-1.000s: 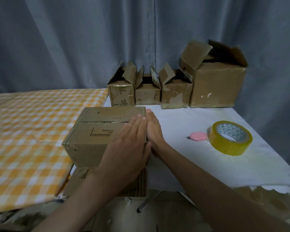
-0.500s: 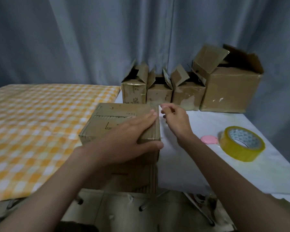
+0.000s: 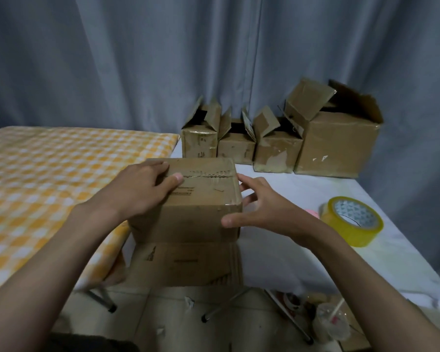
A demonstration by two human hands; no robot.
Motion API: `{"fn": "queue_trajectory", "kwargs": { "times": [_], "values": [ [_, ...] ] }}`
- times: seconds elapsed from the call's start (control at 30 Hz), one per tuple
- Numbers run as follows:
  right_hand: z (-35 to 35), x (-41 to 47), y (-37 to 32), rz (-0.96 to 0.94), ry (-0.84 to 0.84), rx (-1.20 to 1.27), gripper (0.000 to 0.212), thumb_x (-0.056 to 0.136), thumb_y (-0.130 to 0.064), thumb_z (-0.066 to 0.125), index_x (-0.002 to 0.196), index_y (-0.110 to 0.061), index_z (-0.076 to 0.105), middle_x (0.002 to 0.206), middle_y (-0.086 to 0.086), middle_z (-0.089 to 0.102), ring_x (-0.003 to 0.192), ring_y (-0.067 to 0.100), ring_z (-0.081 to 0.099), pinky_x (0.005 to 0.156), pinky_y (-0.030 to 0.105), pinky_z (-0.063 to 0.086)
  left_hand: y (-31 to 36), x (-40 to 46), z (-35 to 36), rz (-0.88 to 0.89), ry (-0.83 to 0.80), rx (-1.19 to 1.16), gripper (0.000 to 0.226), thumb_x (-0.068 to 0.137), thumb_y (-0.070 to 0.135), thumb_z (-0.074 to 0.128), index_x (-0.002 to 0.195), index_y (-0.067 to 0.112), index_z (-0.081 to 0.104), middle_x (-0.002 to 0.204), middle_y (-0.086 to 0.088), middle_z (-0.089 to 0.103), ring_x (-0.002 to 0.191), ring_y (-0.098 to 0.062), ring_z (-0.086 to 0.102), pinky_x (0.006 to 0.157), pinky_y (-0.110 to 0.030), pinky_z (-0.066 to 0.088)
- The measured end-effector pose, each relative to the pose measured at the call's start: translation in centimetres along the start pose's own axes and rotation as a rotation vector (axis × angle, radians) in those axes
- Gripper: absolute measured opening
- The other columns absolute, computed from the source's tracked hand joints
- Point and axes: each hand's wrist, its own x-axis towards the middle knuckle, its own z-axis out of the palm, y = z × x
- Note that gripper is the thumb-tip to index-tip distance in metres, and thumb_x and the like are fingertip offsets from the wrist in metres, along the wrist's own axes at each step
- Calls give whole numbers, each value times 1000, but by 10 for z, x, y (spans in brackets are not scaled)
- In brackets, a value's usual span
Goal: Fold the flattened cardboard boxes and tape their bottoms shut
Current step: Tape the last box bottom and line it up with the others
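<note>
Left hand (image 3: 140, 189) and right hand (image 3: 262, 208) flank the taped box (image 3: 201, 199)

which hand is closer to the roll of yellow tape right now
Right. The right hand is at the box's right side, just left of the tape roll. The left hand rests on the box's far-left top.
</note>
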Motion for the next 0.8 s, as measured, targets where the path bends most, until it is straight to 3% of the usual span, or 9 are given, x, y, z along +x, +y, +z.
{"fn": "queue_trajectory", "kwargs": {
  "times": [0.13,0.23,0.3,0.4,0.47,0.53,0.6,0.67,0.8],
  "values": [
    [-13,4,4,-61,197,205,56,82,-28,79,133,-29,56,113,-12,60,87,-6,61,74,15,53,10,-5,-1,31,90,37,59,98,59,31,121,19,66,131,-6,60,114,-24,54,95,-35,38],
    [-24,15,15,-53,338,332,42,88,-22,74,128,-21,62,113,-4,68,99,1,65,84,17,54,10,-5,0,82,126,18,59,95,65,30,122,27,68,118,-2,61,101,-21,53,91,-33,36],
    [-26,25,21,-44,405,381,37,93,-16,68,129,-20,63,112,0,70,101,5,66,84,15,54,6,-4,0,117,113,14,78,82,85,29,130,33,64,113,6,58,98,-18,49,91,-36,40],
    [-26,39,32,10,449,359,40,97,-16,63,136,-16,55,115,20,64,113,23,63,101,25,49,-2,-3,0,170,51,22,110,51,102,37,136,35,58,119,17,52,104,-13,39,96,-36,42],
    [-22,49,38,81,452,392,39,99,-19,60,137,-16,51,122,16,63,119,25,59,107,36,46,-5,1,4,243,4,11,110,49,97,53,139,35,54,134,17,45,117,-12,36,104,-30,36],
    [-16,59,41,153,480,435,35,102,-23,53,137,-18,51,127,3,59,121,22,55,102,39,48,-8,6,10,301,16,-47,93,63,73,75,142,30,52,150,12,39,136,-13,33,111,-25,28],
    [-11,67,42,184,545,424,38,103,-29,49,140,-22,52,133,-1,56,124,22,53,103,39,47,-11,11,17,320,75,-97,71,77,43,79,141,26,54,152,8,44,141,-13,37,114,-24,28],
    [-11,72,42,192,572,433,45,102,-37,49,146,-25,48,144,-3,52,132,21,48,113,44,40,-9,12,22,341,151,-81,58,84,39,76,137,23,59,143,5,55,135,-17,46,110,-25,33],
    [-19,69,40,200,421,568,62,102,-48,46,157,-31,24,160,-4,34,146,20,34,120,47,28,7,5,28,392,247,-6,65,79,66,56,124,20,70,120,7,67,109,-17,56,90,-35,46]
  ]
}}
